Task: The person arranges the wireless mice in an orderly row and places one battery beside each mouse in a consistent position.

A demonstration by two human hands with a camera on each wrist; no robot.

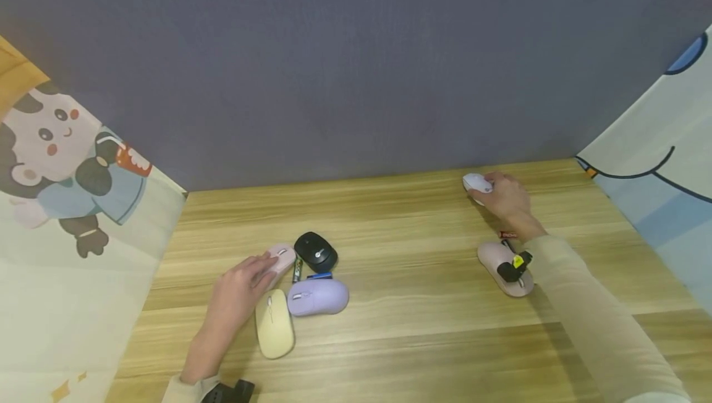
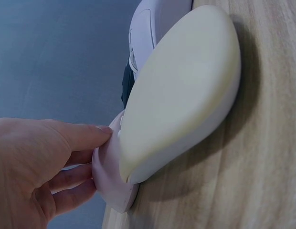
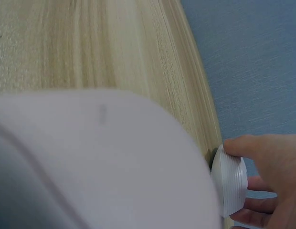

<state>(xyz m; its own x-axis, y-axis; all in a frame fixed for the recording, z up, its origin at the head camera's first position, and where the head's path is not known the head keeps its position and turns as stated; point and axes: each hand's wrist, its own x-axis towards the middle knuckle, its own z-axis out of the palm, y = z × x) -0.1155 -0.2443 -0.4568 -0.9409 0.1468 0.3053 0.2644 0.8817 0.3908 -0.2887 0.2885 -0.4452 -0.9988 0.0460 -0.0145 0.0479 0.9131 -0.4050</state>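
Step in hand, AFAICT from my end of the feed: a two-sided grasp, one mouse per hand, w/ the pair held well apart on the desk [image 1: 389, 366]. The left hand [image 1: 236, 288] had the pink mouse [image 1: 282, 254] pinched, thumb on one side and fingers on the other, per the L wrist cam. The right hand [image 1: 507, 196] had the white mouse [image 1: 477, 182] in a similar pinch, way up by the desk's back edge, near the grey panel [image 1: 378, 69]. Couldn't tell if either mouse was fully resting on the wood or a touch raised.

Next move, my judgement: it called for a steady R grip and a clear path, b/c the beige-pink mouse [image 1: 492, 258] lay nearer me, approx. below the right wrist, and could've been clipped by the forearm or the wrist gear [image 1: 507, 270]. On the L side I'd have wanted small, careful motion (tight quarters there, TBH).

Positions: the pink mouse sat under the left fingers, w/ the black mouse [image 1: 315, 251] just beside it to the right, the yellow mouse [image 1: 275, 326] on the near side and the purple mouse [image 1: 319, 298] to the right of the yellow one. A small battery-like item [image 1: 297, 271] and a blue item [image 1: 319, 275] lay in the gap between; too small to ID for sure.
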